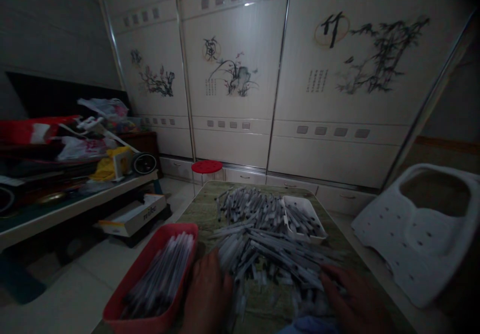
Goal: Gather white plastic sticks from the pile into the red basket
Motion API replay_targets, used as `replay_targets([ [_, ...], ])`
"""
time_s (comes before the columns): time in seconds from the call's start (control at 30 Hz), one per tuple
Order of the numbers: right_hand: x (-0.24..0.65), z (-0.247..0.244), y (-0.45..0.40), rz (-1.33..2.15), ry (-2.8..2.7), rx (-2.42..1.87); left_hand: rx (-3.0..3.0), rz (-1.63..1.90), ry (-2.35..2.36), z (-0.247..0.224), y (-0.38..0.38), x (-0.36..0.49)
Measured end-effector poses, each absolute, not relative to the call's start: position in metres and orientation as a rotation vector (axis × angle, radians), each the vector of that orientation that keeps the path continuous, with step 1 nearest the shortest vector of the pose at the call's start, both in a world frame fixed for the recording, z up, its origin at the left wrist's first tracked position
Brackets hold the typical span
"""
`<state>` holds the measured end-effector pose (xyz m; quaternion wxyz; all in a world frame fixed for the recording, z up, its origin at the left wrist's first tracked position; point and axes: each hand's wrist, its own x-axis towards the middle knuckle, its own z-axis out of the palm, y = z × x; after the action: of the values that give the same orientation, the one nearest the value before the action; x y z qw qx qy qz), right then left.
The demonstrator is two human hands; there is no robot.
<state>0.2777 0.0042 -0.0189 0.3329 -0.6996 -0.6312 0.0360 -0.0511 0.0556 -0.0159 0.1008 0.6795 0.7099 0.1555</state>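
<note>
Many grey, translucent pens (251, 206) are heaped on a greenish table (215, 189). My left hand (210, 291) is at the near left of the heap, close to the red basket (193, 231), which holds a bundle of pens (165, 274). Its fingers are bent beside the pens; blur hides what they hold, if anything. On the right, my right hand (348, 291) touches the ends of pens lying across the heap, thumb and fingers around them. A white tray (322, 231) with more pens stands at the back right of the table.
A red stool (207, 166) stands behind the table. To the left, a bench (112, 191) carries bags and a wheeled toy, with an open shoe box (133, 216) beneath. A white plastic chair (420, 239) is at the right. Sliding wardrobe doors (232, 144) fill the back.
</note>
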Motion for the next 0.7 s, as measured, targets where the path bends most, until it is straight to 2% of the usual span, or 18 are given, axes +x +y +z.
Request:
replay_targets([
  [0.4, 0.295, 0.005, -0.014, 0.25, -1.527, -1.768, 2.06, 0.121, 2.19, 0.014, 0.068, -0.034],
  [0.7, 0.324, 0.016, -0.034, 0.279, -1.472, -1.751, 2.084, -0.067, 2.216, 0.016, 0.091, -0.037],
])
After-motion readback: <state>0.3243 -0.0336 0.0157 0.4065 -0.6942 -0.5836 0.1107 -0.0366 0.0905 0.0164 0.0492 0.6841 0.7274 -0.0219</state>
